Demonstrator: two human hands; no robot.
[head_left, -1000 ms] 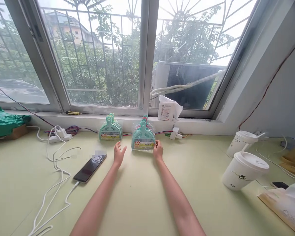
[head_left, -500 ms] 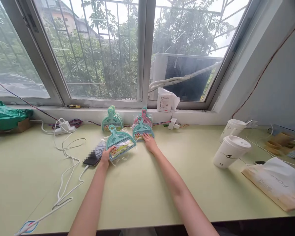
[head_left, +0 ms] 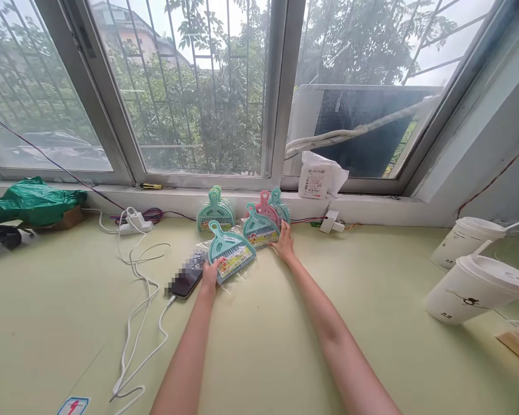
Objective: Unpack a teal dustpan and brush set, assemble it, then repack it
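My left hand (head_left: 210, 275) grips the lower left edge of a teal dustpan and brush set (head_left: 229, 253) in clear plastic wrap, held tilted above the table. Against the wall, a teal dustpan set (head_left: 259, 226) leans at the front of a group, with a pink one (head_left: 268, 206) and another teal one (head_left: 281, 203) behind it. My right hand (head_left: 284, 242) is at the lower right edge of the front set, thumb at its bottom corner and fingers up along its side. More teal dustpan sets (head_left: 215, 210) stand stacked to the left.
A phone (head_left: 188, 279) on a white charging cable lies beside my left hand. A power strip (head_left: 136, 223) and a green bag (head_left: 37, 202) are further left. Two white cups (head_left: 476, 288) stand at right. A white package (head_left: 320, 176) sits on the sill under the window.
My right hand has shifted from the front of the wall group to its right edge. The front set there now leans left, showing more of those behind. The view has turned left.
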